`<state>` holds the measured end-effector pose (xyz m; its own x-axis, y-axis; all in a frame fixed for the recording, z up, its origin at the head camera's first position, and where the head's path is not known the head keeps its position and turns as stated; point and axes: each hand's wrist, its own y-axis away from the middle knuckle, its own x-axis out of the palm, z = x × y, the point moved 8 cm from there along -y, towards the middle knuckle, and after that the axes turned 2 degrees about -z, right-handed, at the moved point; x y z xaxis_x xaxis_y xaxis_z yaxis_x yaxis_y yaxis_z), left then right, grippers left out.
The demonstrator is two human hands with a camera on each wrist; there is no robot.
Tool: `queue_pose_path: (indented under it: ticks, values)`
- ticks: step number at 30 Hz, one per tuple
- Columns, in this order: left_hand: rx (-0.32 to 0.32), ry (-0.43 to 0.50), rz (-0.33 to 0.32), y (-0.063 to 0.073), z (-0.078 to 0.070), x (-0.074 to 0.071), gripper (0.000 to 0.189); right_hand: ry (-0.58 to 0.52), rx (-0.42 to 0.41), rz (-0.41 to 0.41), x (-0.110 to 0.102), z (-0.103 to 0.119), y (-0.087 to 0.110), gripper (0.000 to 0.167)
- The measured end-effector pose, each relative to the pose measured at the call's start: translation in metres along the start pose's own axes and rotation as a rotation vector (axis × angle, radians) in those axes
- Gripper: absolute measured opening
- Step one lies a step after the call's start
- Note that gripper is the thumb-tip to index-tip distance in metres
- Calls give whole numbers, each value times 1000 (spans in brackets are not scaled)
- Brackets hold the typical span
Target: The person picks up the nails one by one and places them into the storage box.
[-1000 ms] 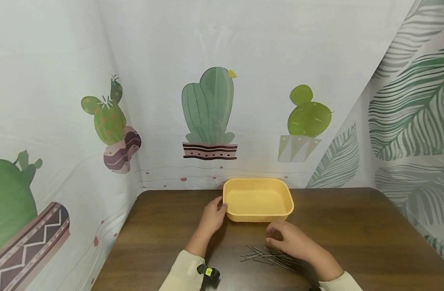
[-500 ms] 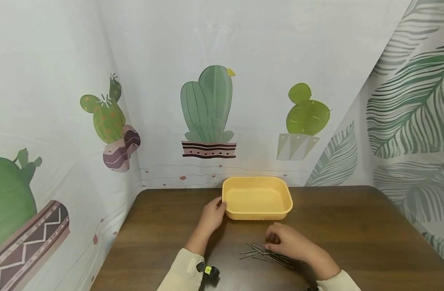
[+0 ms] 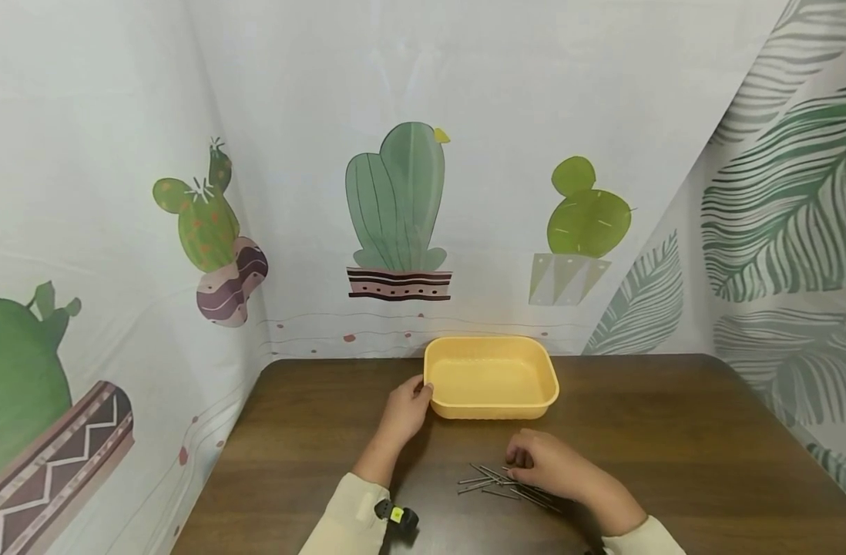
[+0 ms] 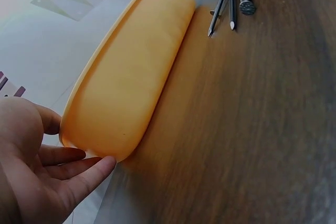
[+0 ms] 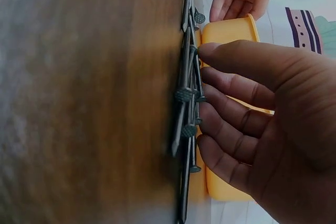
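A yellow rectangular plastic basin (image 3: 492,412) stands at the table's back edge. My left hand (image 3: 404,410) holds its left end, thumb at the near corner and fingers round the side; the left wrist view shows these fingertips against the wall. Nearer me lies a loose heap of grey metal nails (image 3: 480,484) with chequered heads and sharp points. My right hand (image 3: 555,466) is low over the heap's right side, fingers bent. In the right wrist view its thumb and fingertips are right at the nails (image 5: 188,95); I cannot tell whether a nail is pinched.
The brown wood-grain table (image 3: 312,439) ends just behind the basin, against a white cloth backdrop (image 3: 492,154) printed with cacti and leaves. A black device with a yellow-green mark (image 3: 397,516) is strapped at the left sleeve.
My right hand has moved down toward me, from beside the basin's front to the nails, and its fingers have drawn together. The left hand stays on the basin.
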<state>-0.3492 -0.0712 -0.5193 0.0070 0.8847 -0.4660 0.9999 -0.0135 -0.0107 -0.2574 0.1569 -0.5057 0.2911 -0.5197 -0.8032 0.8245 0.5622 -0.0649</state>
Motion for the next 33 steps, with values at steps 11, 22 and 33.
queue_pose_path:
  ticks: [11,22,33]
  values:
    - [0,-3,1,0,1,-1,48,17,-11,-7,0,1,-1,13]
    - [4,4,16,-1,2,0,49,18,-23,19,-6,5,7,18]
    - [2,5,9,-1,3,1,48,25,-20,27,-6,4,9,17]
